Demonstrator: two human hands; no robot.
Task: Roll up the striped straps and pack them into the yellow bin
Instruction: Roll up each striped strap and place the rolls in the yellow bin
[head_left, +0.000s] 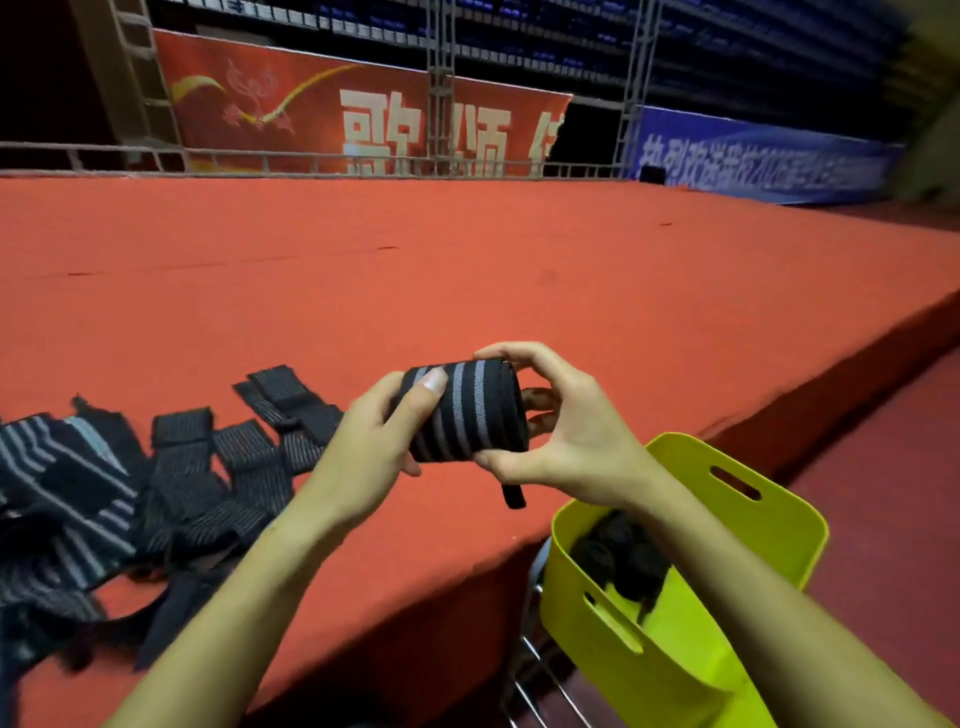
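Nearest, at the lower right, a bright yellow plastic bin with slotted handles (769, 525) stood below the platform's edge, with dark rolled straps (621, 558) heaped inside it. Thin metal bars showed under its near side, but what they belonged to could not be told. Just above the bin, both hands clamped a tightly rolled black elastic strap with grey stripes (470, 413), held in the air over the platform's rim. The left hand (371, 447) curled round the roll's left end with its thumb pressed across the stripes; the right hand (566, 431) cupped the other end, fingers over the top and thumb beneath. A short black tab hung loose under the roll. To the left, a loose pile of unrolled black-and-grey striped straps (130, 493) lay spread and overlapping on the orange-red felt-like carpet of the raised platform (467, 270), which stretched flat and wide ahead. A darker red floor ran along its right side. Beyond the platform stood a grey metal railing (311, 156), truss columns, a red banner with large pale characters (332, 104) and a blue banner (753, 156), all in a dim hall.
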